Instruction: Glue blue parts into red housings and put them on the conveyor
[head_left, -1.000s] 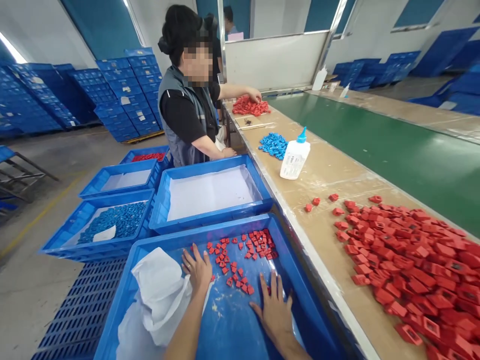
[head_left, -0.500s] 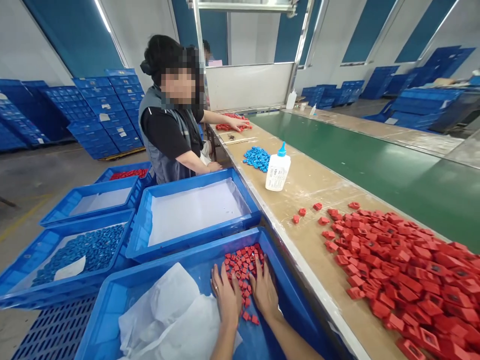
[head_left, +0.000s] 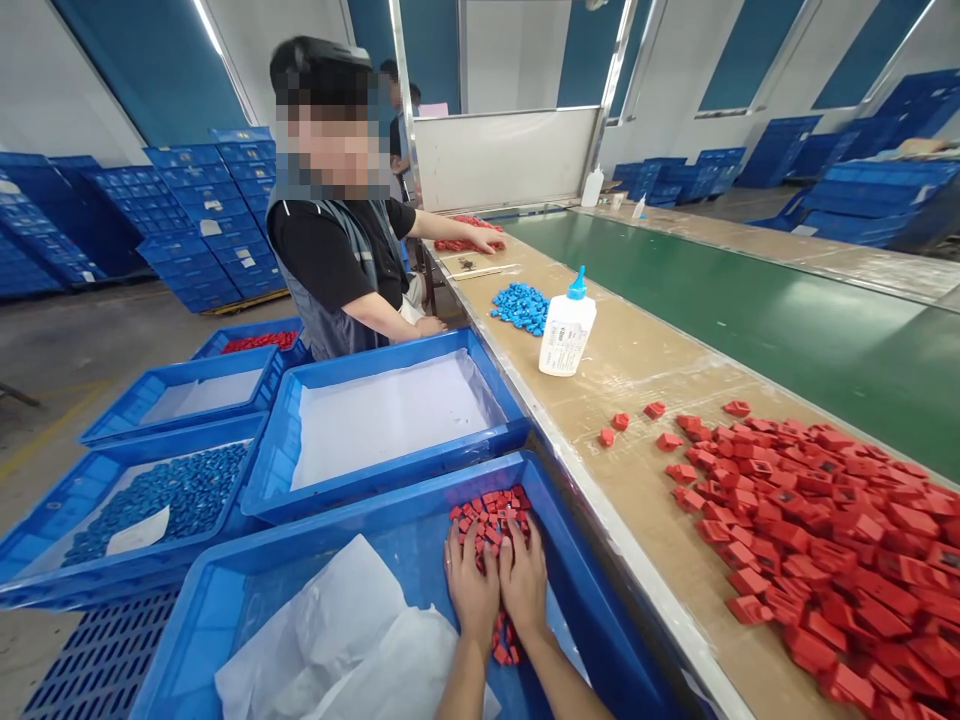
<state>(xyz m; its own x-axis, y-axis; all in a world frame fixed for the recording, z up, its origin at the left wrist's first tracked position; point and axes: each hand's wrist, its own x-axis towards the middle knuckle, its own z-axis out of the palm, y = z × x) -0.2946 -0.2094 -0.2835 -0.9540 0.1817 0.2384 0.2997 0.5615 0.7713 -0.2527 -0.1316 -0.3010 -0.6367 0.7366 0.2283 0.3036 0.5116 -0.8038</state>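
Note:
Both my hands reach into the near blue tray (head_left: 420,560), side by side on a small heap of red plastic pieces (head_left: 491,508). My left hand (head_left: 474,585) lies over the heap's left side with its fingers stretched forward. My right hand (head_left: 523,580) touches the right side, fingers also extended and slightly apart. The thumbs are close together in the middle. Some pieces lie under the fingers and palms, partly hidden, and several more (head_left: 504,645) show between the wrists. Crumpled white paper sheets (head_left: 337,630) lie left of my left forearm.
On the table to the right are a large pile of red pieces (head_left: 840,550), a white glue bottle (head_left: 568,335) and blue pieces (head_left: 521,308). A paper-lined tray (head_left: 390,420) stands beyond mine. A co-worker (head_left: 330,250) sits past it, one hand at more red pieces.
My hands have come closer together over the red pieces, bunching them into a tighter heap. The view has shifted slightly. The co-worker's head has turned and moved a little.

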